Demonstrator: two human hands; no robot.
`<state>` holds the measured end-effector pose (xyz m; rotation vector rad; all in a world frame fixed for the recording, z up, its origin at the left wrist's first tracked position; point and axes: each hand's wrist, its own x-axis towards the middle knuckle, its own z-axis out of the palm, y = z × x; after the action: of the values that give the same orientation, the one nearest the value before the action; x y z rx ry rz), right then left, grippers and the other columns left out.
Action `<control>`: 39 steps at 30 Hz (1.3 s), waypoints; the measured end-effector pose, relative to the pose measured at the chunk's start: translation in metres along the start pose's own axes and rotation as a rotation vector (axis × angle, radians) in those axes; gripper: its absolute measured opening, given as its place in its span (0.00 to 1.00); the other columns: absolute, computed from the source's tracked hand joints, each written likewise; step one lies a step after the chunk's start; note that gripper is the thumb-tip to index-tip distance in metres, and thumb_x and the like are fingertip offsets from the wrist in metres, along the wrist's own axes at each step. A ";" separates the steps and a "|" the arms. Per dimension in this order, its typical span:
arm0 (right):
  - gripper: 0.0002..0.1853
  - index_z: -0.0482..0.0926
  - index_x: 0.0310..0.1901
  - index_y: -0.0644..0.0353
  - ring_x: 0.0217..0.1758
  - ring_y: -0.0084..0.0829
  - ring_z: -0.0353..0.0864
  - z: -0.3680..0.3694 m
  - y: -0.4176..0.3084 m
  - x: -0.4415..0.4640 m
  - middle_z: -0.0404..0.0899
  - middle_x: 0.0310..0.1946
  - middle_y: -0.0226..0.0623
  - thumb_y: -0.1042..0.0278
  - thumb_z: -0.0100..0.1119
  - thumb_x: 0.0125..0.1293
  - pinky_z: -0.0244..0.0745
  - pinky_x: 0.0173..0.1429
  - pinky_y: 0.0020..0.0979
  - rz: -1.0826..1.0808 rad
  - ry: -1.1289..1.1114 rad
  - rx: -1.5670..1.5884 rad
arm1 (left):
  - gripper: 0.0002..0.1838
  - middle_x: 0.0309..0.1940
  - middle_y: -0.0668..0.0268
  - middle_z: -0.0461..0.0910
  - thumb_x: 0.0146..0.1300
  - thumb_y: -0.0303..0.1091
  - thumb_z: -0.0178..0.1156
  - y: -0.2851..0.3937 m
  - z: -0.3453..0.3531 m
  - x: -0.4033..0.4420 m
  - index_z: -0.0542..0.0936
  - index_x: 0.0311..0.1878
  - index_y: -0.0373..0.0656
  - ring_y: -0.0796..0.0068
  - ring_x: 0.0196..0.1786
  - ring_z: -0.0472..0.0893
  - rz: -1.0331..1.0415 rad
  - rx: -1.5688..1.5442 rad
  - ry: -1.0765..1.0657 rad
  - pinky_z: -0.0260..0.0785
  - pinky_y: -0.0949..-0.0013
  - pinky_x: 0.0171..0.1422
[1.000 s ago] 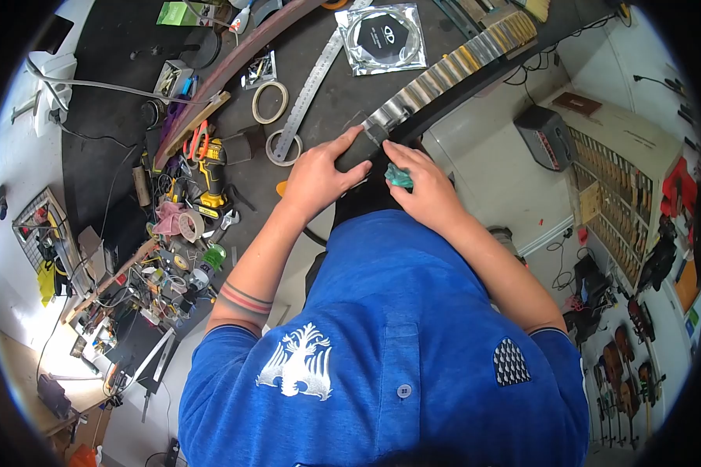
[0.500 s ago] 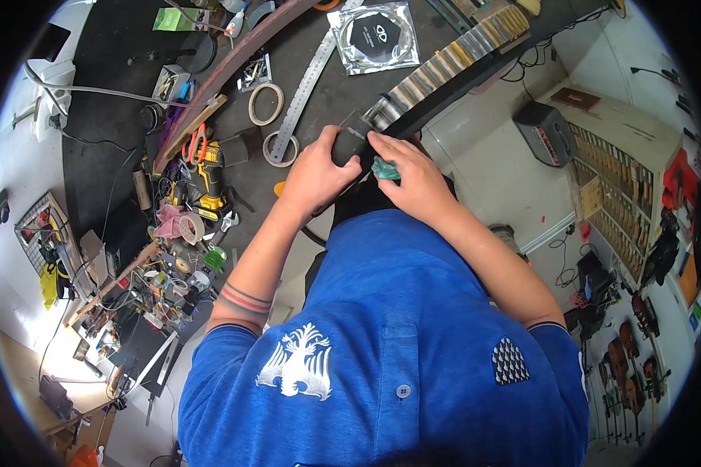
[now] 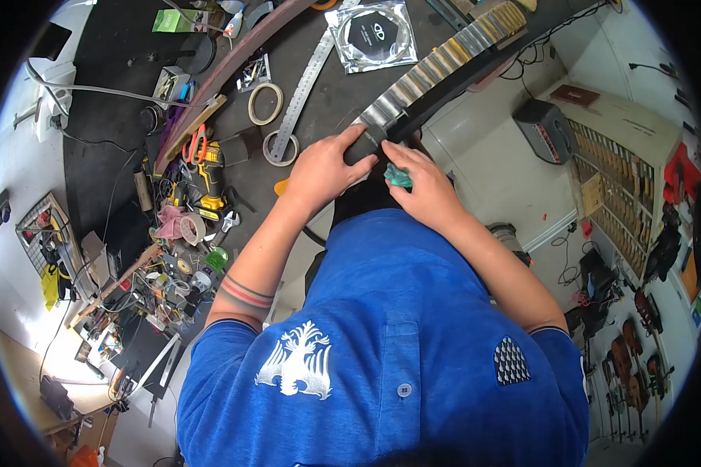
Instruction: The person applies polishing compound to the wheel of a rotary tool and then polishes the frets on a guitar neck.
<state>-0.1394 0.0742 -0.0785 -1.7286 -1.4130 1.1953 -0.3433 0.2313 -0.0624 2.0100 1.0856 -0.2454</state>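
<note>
My left hand is wrapped round a dark block at the lower end of a long ribbed, shiny metallic strip. The strip slants up to the right along the bench edge. My right hand has its fingertips against the block's right side, and a crumpled green cloth is held between its thumb and fingers. What lies under my palms is hidden.
Left of my hands are a steel ruler, tape rolls and a yellow drill. A silver packet lies beyond. A curved wooden piece crosses the bench; a speaker-like box stands right.
Both hands, with the block and green cloth, moved left and slightly down along the strip's line, then came back up to the right.
</note>
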 end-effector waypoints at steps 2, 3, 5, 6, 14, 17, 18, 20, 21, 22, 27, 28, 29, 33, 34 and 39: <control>0.41 0.78 0.88 0.61 0.85 0.53 0.82 0.000 0.001 -0.005 0.82 0.84 0.48 0.75 0.72 0.72 0.79 0.88 0.49 -0.011 0.006 -0.013 | 0.39 0.60 0.40 0.95 0.77 0.56 0.77 0.000 -0.002 -0.002 0.83 0.84 0.48 0.36 0.63 0.95 -0.039 -0.052 -0.059 0.87 0.44 0.68; 0.41 0.78 0.88 0.61 0.85 0.53 0.82 -0.001 -0.001 -0.004 0.82 0.85 0.48 0.75 0.72 0.72 0.79 0.88 0.49 -0.021 0.003 -0.008 | 0.39 0.59 0.40 0.95 0.77 0.56 0.77 0.000 -0.003 -0.004 0.82 0.84 0.48 0.36 0.63 0.95 -0.060 -0.077 -0.089 0.87 0.44 0.68; 0.42 0.77 0.89 0.60 0.85 0.53 0.82 -0.004 -0.007 -0.002 0.82 0.85 0.48 0.75 0.72 0.72 0.79 0.88 0.48 -0.037 -0.008 0.003 | 0.39 0.58 0.41 0.96 0.77 0.56 0.77 -0.002 -0.002 -0.008 0.81 0.84 0.47 0.37 0.62 0.96 -0.085 -0.115 -0.065 0.87 0.45 0.68; 0.42 0.77 0.89 0.60 0.85 0.53 0.82 -0.003 -0.007 0.001 0.82 0.85 0.48 0.75 0.72 0.72 0.79 0.88 0.48 -0.043 -0.012 0.008 | 0.39 0.58 0.41 0.96 0.78 0.55 0.76 -0.004 -0.002 -0.010 0.80 0.84 0.46 0.38 0.61 0.96 -0.100 -0.134 -0.048 0.87 0.45 0.68; 0.43 0.76 0.90 0.59 0.84 0.55 0.82 0.012 0.002 0.016 0.81 0.85 0.48 0.76 0.72 0.72 0.79 0.88 0.49 -0.118 -0.044 0.047 | 0.39 0.58 0.42 0.96 0.79 0.59 0.75 -0.004 -0.008 -0.021 0.80 0.85 0.49 0.36 0.62 0.95 -0.209 -0.223 0.057 0.86 0.44 0.69; 0.44 0.76 0.90 0.59 0.84 0.55 0.82 0.019 0.000 0.010 0.81 0.85 0.47 0.76 0.73 0.71 0.79 0.87 0.49 -0.102 0.004 0.055 | 0.39 0.58 0.42 0.96 0.79 0.59 0.76 -0.006 -0.003 -0.019 0.80 0.85 0.50 0.37 0.62 0.95 -0.127 -0.177 0.063 0.85 0.44 0.69; 0.44 0.76 0.90 0.59 0.84 0.54 0.82 0.021 0.000 0.010 0.81 0.85 0.47 0.77 0.73 0.71 0.79 0.87 0.49 -0.092 0.016 0.060 | 0.39 0.57 0.42 0.96 0.79 0.59 0.76 -0.004 -0.002 -0.019 0.81 0.86 0.51 0.36 0.61 0.95 -0.125 -0.153 0.046 0.85 0.43 0.69; 0.44 0.76 0.90 0.58 0.84 0.54 0.82 0.027 0.000 0.003 0.81 0.85 0.47 0.77 0.73 0.71 0.79 0.87 0.48 -0.062 0.038 0.073 | 0.40 0.57 0.42 0.96 0.79 0.59 0.76 -0.007 -0.001 -0.017 0.81 0.87 0.52 0.36 0.61 0.95 -0.109 -0.142 0.017 0.85 0.43 0.69; 0.43 0.76 0.90 0.58 0.84 0.54 0.82 0.030 -0.001 -0.001 0.81 0.85 0.48 0.77 0.73 0.71 0.79 0.88 0.48 -0.056 0.054 0.070 | 0.40 0.57 0.42 0.96 0.78 0.59 0.76 -0.010 0.000 -0.017 0.81 0.87 0.52 0.36 0.61 0.94 -0.103 -0.138 0.001 0.86 0.43 0.69; 0.43 0.77 0.90 0.58 0.85 0.54 0.82 0.032 -0.002 -0.003 0.81 0.85 0.48 0.77 0.73 0.71 0.79 0.88 0.48 -0.055 0.068 0.064 | 0.41 0.57 0.42 0.96 0.78 0.59 0.76 -0.012 0.003 -0.017 0.80 0.88 0.53 0.36 0.61 0.94 -0.074 -0.117 0.008 0.86 0.43 0.69; 0.42 0.78 0.89 0.59 0.86 0.54 0.82 0.047 -0.003 -0.010 0.81 0.85 0.49 0.78 0.73 0.72 0.79 0.88 0.48 -0.015 0.126 0.088 | 0.41 0.60 0.42 0.95 0.80 0.59 0.76 -0.014 0.001 -0.017 0.78 0.91 0.58 0.36 0.63 0.94 -0.034 0.017 -0.021 0.86 0.44 0.69; 0.42 0.78 0.89 0.59 0.86 0.54 0.81 0.050 -0.002 -0.011 0.82 0.85 0.49 0.78 0.73 0.72 0.79 0.88 0.48 -0.006 0.132 0.092 | 0.41 0.60 0.42 0.95 0.79 0.59 0.76 -0.012 -0.001 -0.017 0.78 0.91 0.60 0.35 0.62 0.94 -0.028 0.048 -0.043 0.86 0.44 0.69; 0.42 0.78 0.88 0.59 0.87 0.54 0.81 0.052 -0.001 -0.013 0.82 0.85 0.49 0.78 0.73 0.72 0.79 0.88 0.48 0.002 0.137 0.097 | 0.42 0.60 0.42 0.95 0.79 0.59 0.76 -0.010 -0.004 -0.017 0.78 0.91 0.62 0.35 0.62 0.94 -0.023 0.079 -0.064 0.86 0.43 0.69; 0.42 0.78 0.88 0.59 0.87 0.54 0.82 0.056 -0.002 -0.018 0.82 0.85 0.49 0.78 0.73 0.72 0.79 0.88 0.48 -0.005 0.137 0.084 | 0.41 0.51 0.41 0.96 0.78 0.59 0.75 -0.015 -0.003 -0.022 0.80 0.90 0.64 0.35 0.58 0.94 0.009 0.036 -0.068 0.87 0.42 0.67; 0.42 0.78 0.88 0.59 0.87 0.53 0.82 0.055 -0.003 -0.019 0.82 0.85 0.49 0.78 0.73 0.72 0.79 0.88 0.48 -0.023 0.147 0.076 | 0.40 0.55 0.41 0.95 0.78 0.59 0.75 -0.015 -0.005 -0.021 0.80 0.91 0.64 0.35 0.61 0.94 0.006 0.007 -0.072 0.86 0.42 0.69; 0.42 0.78 0.88 0.59 0.87 0.53 0.82 0.055 -0.005 -0.016 0.82 0.86 0.48 0.78 0.74 0.71 0.79 0.88 0.47 -0.017 0.172 0.058 | 0.41 0.66 0.42 0.94 0.80 0.58 0.75 -0.016 0.000 -0.021 0.79 0.91 0.62 0.35 0.68 0.92 -0.022 -0.042 -0.045 0.85 0.43 0.74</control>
<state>-0.1919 0.0551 -0.0924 -1.7310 -1.2765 1.0413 -0.3687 0.2233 -0.0603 1.9470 1.0769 -0.2753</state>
